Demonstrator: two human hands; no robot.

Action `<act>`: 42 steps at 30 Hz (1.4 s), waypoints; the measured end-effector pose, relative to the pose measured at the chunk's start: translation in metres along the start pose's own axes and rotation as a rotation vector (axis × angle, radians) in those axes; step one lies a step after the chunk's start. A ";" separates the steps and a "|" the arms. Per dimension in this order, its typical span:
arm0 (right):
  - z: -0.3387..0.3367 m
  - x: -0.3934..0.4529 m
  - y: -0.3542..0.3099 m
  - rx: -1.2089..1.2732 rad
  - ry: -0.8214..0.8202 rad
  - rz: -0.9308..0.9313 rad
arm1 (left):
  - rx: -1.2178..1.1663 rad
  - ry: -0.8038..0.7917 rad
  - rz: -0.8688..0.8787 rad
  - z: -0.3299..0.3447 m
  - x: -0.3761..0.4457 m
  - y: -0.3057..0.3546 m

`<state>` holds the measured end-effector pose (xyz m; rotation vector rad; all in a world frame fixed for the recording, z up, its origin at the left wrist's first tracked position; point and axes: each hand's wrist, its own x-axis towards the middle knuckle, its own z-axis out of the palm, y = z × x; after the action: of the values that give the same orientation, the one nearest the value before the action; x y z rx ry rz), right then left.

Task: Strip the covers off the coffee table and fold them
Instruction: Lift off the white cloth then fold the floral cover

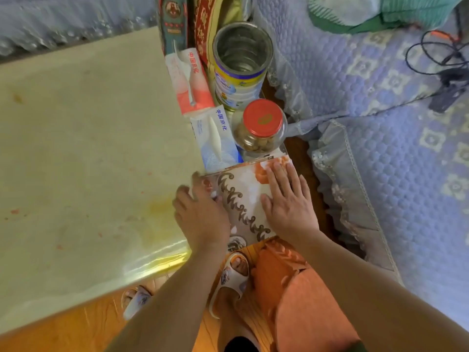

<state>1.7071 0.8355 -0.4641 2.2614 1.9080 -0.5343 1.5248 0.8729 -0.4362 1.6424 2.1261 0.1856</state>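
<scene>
A wide cream tabletop under clear plastic sheeting (88, 148) spreads left of both hands. Just beyond the fingertips stand an open metal tin (242, 64), a red-lidded jar (261, 125) and two tissue packs (215, 138). The folded floral cover (243, 199) lies beneath the flat, open right hand (286, 199); the left hand (200, 212) pinches its left edge.

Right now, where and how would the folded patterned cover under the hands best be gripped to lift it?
Probably by its near edge, from the person's side. The folded patterned cover lies flat, its near end overhanging toward the knees. The far end abuts the jar and the tissue pack. Right hand presses it flat.
</scene>
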 end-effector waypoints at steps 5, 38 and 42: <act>0.011 0.000 0.004 -0.015 0.030 -0.027 | 0.337 -0.161 0.603 0.035 -0.007 -0.023; -0.103 -0.093 -0.137 0.113 -0.176 0.149 | 0.110 -0.561 -0.098 -0.189 -0.082 -0.181; -0.139 -0.149 -0.250 0.013 -0.236 -0.098 | -0.018 -0.470 -0.185 -0.266 -0.113 -0.238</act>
<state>1.4683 0.7899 -0.2513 2.0155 1.9078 -0.7899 1.2231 0.7415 -0.2569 1.3090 1.8856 -0.2183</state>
